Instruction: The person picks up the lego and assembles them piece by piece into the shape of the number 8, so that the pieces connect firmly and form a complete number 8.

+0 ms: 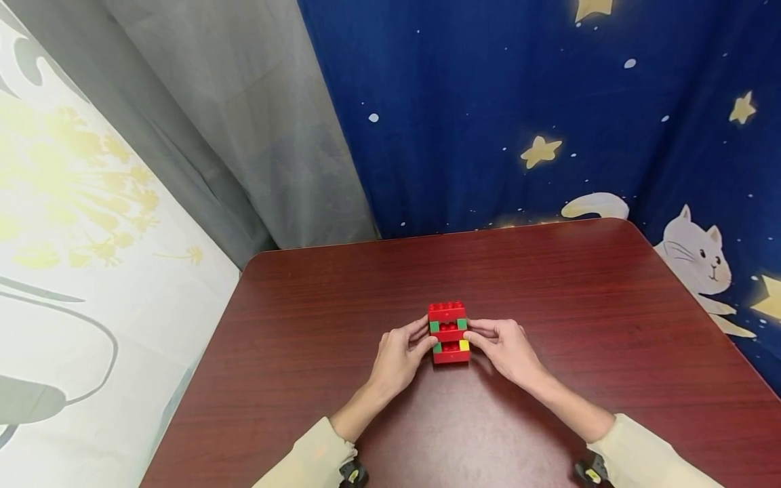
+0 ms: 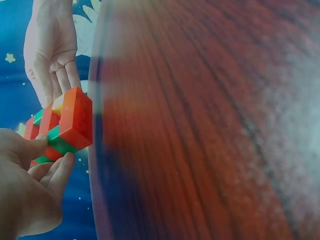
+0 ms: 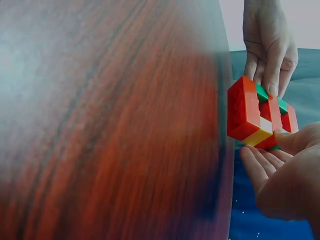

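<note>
In the head view a stack of toy building bricks point(image 1: 449, 335) stands over the middle of the table. Three red bricks form its layers, with small green bricks point(image 1: 462, 324) and one small yellow brick point(image 1: 464, 346) between them; gaps show in the middle. My left hand point(image 1: 395, 356) grips the stack's left side between thumb and fingers. On the opposite side, my right hand point(image 1: 509, 349) holds it the same way, thumb near the yellow brick point(image 3: 261, 132). Whether the lowest red brick point(image 2: 76, 117) touches the table, I cannot tell.
The dark red wooden table point(image 1: 317, 291) has rounded far corners. Behind it hang a blue curtain point(image 1: 464, 115) with stars and a cat, and a grey curtain point(image 1: 244, 122). White patterned fabric point(image 1: 91, 271) lines the left side.
</note>
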Demonstrator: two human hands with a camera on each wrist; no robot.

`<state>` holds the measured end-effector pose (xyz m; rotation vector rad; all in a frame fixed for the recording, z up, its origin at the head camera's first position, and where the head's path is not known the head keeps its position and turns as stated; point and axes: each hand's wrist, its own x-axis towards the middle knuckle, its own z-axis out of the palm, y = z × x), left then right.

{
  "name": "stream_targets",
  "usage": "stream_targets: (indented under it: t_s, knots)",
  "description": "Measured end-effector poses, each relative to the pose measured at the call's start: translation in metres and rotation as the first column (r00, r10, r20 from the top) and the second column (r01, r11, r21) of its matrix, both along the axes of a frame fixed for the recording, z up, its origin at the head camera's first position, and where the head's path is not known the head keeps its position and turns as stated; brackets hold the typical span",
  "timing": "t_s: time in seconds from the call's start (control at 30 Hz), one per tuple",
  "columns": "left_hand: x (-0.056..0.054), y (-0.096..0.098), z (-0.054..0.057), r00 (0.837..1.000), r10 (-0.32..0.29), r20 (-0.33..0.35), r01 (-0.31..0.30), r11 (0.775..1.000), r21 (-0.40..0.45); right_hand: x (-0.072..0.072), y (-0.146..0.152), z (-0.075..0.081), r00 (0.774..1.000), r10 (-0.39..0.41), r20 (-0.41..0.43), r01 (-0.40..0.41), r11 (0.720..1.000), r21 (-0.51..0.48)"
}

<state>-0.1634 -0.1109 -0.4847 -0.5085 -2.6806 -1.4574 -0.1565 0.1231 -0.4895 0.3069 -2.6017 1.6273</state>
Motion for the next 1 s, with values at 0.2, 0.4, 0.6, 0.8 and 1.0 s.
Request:
stream_targets:
  t_s: [0.2,0.4,0.6,0.8,1.0]
  knots:
    - [-0.006,0.001,-0.001,1.0,0.011,0.018,-0.011,1.0,-0.022,-0.005,0.0,-0.002,0.999,-0.043,0.02,0.042,0.997,0.061]
    - [-0.009,0.002,-0.003,0.998,0.029,0.056,-0.026,0.999,-0.045,-0.009,0.0,-0.003,0.998,-0.06,0.026,0.057,0.993,0.1]
    - [-0.011,0.003,-0.006,0.995,0.046,0.09,-0.042,0.998,-0.048,-0.012,-0.001,-0.004,0.997,-0.079,0.024,0.075,0.988,0.134]
    - [-0.014,0.005,-0.008,0.994,0.063,0.084,-0.059,0.997,-0.049,-0.013,-0.002,-0.004,0.995,-0.088,0.046,0.083,0.992,0.097]
    - [-0.015,0.007,-0.009,0.99,0.068,0.122,-0.068,0.998,-0.007,-0.014,-0.005,-0.005,0.988,-0.103,0.116,0.1,0.995,0.026]
